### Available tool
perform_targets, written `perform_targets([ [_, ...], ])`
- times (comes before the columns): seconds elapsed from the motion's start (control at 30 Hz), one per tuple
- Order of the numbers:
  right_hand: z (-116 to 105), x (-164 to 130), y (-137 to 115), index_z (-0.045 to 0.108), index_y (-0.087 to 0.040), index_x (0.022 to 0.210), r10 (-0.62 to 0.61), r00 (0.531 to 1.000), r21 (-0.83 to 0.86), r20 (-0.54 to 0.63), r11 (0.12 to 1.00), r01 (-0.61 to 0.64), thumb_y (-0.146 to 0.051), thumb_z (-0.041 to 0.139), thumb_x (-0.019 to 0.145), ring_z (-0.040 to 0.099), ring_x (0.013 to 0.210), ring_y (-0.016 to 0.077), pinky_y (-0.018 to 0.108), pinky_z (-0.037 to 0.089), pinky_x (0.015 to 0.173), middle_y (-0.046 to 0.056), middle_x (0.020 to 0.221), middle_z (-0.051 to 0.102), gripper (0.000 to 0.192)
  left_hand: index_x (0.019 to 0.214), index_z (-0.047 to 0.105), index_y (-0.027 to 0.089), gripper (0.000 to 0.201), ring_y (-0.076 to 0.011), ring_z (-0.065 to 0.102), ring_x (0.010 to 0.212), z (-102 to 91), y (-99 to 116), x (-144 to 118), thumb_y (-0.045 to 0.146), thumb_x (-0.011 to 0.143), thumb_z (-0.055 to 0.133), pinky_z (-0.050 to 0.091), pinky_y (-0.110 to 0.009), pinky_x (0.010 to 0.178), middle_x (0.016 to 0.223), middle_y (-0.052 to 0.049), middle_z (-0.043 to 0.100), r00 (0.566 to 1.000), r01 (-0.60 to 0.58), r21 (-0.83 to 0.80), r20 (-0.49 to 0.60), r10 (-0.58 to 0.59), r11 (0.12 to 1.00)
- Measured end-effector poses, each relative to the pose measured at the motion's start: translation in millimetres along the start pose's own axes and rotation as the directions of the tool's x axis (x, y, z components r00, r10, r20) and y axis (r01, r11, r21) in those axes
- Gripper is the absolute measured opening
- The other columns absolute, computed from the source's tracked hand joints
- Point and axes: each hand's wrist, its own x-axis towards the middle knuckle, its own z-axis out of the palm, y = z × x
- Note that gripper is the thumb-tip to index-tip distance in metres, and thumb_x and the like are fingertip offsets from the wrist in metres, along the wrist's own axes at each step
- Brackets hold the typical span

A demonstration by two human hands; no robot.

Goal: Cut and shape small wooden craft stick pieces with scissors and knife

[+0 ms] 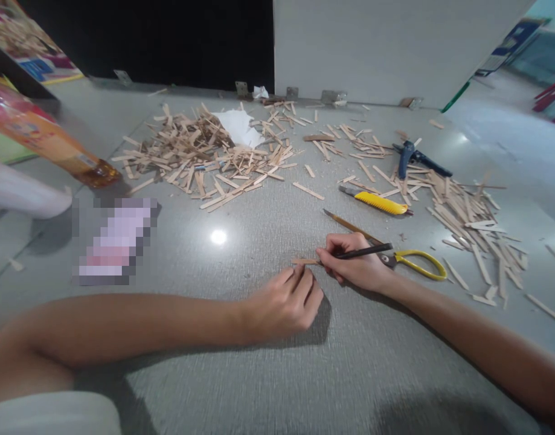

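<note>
wd strip (305,261) btwn hands (286,302), pen (370,249) in R hand (356,263)

No legible lettering; bottle label (44,134) too blurred to read.

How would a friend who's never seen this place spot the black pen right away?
On the grey surface, just this side of the yellow cutter, find the person's right hand. Held there, the black pen slants up rightward. Unlike the brown, pointed stick and yellow-handled tool lying nearby, it is dark and gripped.
</note>
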Motion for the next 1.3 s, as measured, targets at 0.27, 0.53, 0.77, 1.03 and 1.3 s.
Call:
perform_targets([
  [0.27,-0.3,-1.9,-0.3,0.051,-0.024,0.062,-0.017,1.0,-0.013,0.008,1.0,0.017,-0.046,0.069,0.097,0.049,0.035,0.0087,0.02,0.033,0.037,-0.004,0.044,0.055,0.045,0.09,0.078,0.004,0.035,-0.0279,0.082,0.084,-1.8,0.1,1.1,0.002,0.101,0.045,0.068,-0.035,0.077,0.088,-0.019,0.083,0.999,-0.009,0.008,0.038,0.008,1.0],
  [0.53,-0.4,-0.6,0.1,0.052,-0.023,0.061,-0.034,0.999,-0.013,0.01,0.999,0.034,-0.051,0.074,0.096,0.047,0.035,0.0082,0.02,0.034,0.037,-0.005,0.043,0.054,0.05,0.089,0.078,0.004,0.034,-0.0267,0.082,0.082,-2.4,-0.7,1.6,0.001,0.1,0.046,0.069,-0.035,0.078,0.087,-0.018,0.083,1.0,-0.006,0.01,0.026,0.006,1.0],
  [0.77,-0.1,-1.2,-0.9,0.051,-0.024,0.06,-0.047,0.999,-0.016,0.018,0.999,0.048,-0.045,0.069,0.097,0.046,0.035,0.0082,0.021,0.034,0.037,-0.004,0.042,0.054,0.047,0.089,0.078,0.005,0.037,-0.0275,0.083,0.084,-1.5,-0.5,2.6,0.002,0.101,0.043,0.068,-0.035,0.075,0.087,-0.019,0.083,1.0,-0.01,0.018,0.017,0.01,1.0],
  [1.03,0.4,-0.6,-3.8,0.052,-0.023,0.061,-0.033,0.999,-0.03,0.006,0.999,0.033,-0.045,0.071,0.097,0.049,0.035,0.0085,0.02,0.035,0.037,-0.005,0.043,0.053,0.046,0.094,0.078,0.002,0.041,-0.0297,0.083,0.086,-2.6,2.1,1.6,0.008,0.106,0.04,0.067,-0.038,0.08,0.092,-0.02,0.084,0.997,0.074,-0.015,-0.033,-0.075,0.997],
  [1.3,1.2,-0.6,-2.3,0.053,-0.023,0.062,-0.019,1.0,-0.017,-0.006,1.0,0.018,-0.049,0.071,0.098,0.048,0.035,0.0085,0.02,0.034,0.036,-0.006,0.044,0.053,0.047,0.102,0.078,0.001,0.038,-0.0294,0.082,0.093,-1.4,3.0,0.4,0.013,0.106,0.042,0.067,-0.038,0.083,0.1,-0.023,0.084,0.994,0.092,-0.014,0.055,-0.091,0.996],
])
